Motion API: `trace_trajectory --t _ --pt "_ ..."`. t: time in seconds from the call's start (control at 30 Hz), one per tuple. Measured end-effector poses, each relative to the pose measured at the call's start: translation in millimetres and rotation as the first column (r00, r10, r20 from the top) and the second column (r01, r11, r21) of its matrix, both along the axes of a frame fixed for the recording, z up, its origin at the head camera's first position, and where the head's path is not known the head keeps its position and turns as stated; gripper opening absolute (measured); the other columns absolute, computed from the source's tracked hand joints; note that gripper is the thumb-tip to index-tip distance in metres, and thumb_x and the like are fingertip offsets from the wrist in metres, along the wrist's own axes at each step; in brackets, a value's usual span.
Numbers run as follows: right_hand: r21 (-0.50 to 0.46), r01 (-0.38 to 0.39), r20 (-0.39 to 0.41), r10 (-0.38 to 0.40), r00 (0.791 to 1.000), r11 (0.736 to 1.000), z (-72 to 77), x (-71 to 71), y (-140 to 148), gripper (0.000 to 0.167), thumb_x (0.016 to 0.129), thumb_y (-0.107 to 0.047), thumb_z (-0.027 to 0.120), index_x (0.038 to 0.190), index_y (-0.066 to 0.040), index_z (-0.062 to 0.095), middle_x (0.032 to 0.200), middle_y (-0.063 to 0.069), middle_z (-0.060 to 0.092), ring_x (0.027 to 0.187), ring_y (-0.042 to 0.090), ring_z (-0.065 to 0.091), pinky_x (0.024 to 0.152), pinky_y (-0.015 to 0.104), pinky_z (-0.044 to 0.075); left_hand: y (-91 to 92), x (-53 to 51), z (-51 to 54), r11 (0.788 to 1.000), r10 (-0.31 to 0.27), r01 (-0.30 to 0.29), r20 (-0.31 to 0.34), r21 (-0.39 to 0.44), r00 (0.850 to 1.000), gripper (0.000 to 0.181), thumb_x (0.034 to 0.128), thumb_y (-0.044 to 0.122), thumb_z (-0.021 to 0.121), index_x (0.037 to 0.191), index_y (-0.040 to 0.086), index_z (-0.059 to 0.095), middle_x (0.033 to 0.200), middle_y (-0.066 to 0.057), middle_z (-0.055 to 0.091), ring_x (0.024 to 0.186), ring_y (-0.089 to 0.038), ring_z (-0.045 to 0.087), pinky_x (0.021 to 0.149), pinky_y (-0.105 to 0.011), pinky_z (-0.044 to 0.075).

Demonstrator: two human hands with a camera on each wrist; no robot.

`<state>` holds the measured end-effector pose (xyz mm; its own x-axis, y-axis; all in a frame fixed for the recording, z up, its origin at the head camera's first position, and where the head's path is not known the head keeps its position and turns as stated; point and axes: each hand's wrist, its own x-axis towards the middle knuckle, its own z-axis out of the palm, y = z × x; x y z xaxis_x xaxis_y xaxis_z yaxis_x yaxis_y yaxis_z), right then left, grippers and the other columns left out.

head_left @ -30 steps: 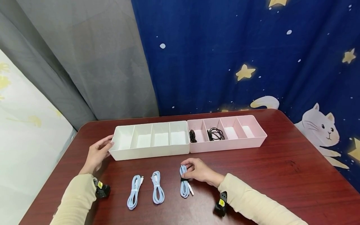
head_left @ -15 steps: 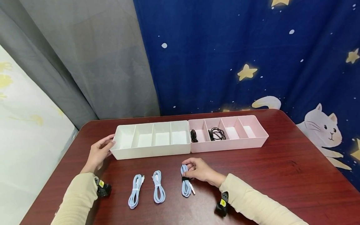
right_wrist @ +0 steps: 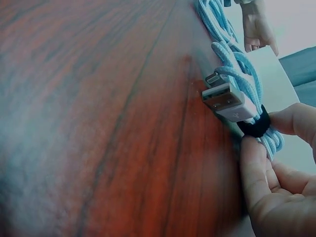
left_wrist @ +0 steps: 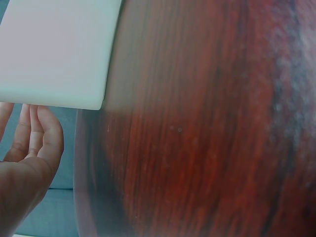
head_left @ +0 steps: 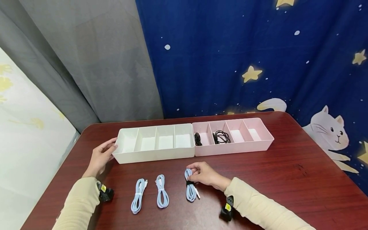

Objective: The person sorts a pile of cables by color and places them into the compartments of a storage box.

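The right hand (head_left: 205,174) pinches the upper end of a coiled light-blue cable (head_left: 190,192). In the right wrist view, thumb and fingers of that hand (right_wrist: 281,197) meet at the cable's black strap (right_wrist: 256,123), beside a USB plug (right_wrist: 229,102). The left hand (head_left: 100,157) touches the left end of a white four-compartment box (head_left: 155,155); its fingertips (left_wrist: 37,107) meet the box's edge in the left wrist view. Two more coiled blue cables (head_left: 139,195) (head_left: 162,191) lie between the hands on the table.
A pink four-compartment box (head_left: 235,148) stands end to end with the white one. Black cables (head_left: 221,137) (head_left: 197,139) lie in its two left compartments. Beneath everything is a dark red wooden table (head_left: 287,179), with grey and blue curtains (head_left: 218,57) behind it.
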<state>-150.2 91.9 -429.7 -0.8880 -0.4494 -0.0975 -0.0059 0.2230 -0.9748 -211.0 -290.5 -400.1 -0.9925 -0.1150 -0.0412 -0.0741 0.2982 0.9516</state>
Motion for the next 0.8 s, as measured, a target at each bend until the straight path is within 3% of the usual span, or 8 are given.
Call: trace_trajectory --t 0.3,0.57,0.8 --pt "-0.037 -0.011 0.017 0.011 1.0 0.999 4.0 3.9 3 0.042 0.071 0.007 0.061 0.11 0.017 0.049 0.084 0.012 0.059 0.067 0.009 0.056 0.057 0.029 0.05 0.0 -0.4 -2.0 1.0 0.004 -0.004 -0.011 -0.011 1.0 0.052 0.0868 0.033 0.056 0.132 0.011 0.043 0.097 0.011 0.048 0.082 0.001 0.049 0.065 -0.018 0.046" --pt "-0.117 -0.003 0.124 0.017 0.992 0.993 8.1 8.1 2 0.044 0.073 0.009 0.059 0.114 0.016 0.046 0.088 0.014 0.056 0.07 0.013 0.058 0.059 0.035 0.051 -0.5 -1.3 -4.5 0.999 0.015 -0.015 -0.005 -0.038 1.0 0.052 0.0871 0.035 0.055 0.132 0.012 0.043 0.097 0.012 0.048 0.083 0.001 0.049 0.066 -0.018 0.046" --pt "-0.127 0.004 0.129 0.013 0.992 0.992 8.2 10.5 3 0.043 0.074 0.009 0.059 0.114 0.016 0.045 0.087 0.013 0.056 0.07 0.013 0.058 0.059 0.036 0.051 -0.7 -0.8 -4.3 1.0 0.009 -0.009 -0.026 -0.021 1.0 0.051 0.0872 0.032 0.055 0.132 0.011 0.044 0.095 0.012 0.049 0.081 0.002 0.05 0.064 -0.019 0.046"
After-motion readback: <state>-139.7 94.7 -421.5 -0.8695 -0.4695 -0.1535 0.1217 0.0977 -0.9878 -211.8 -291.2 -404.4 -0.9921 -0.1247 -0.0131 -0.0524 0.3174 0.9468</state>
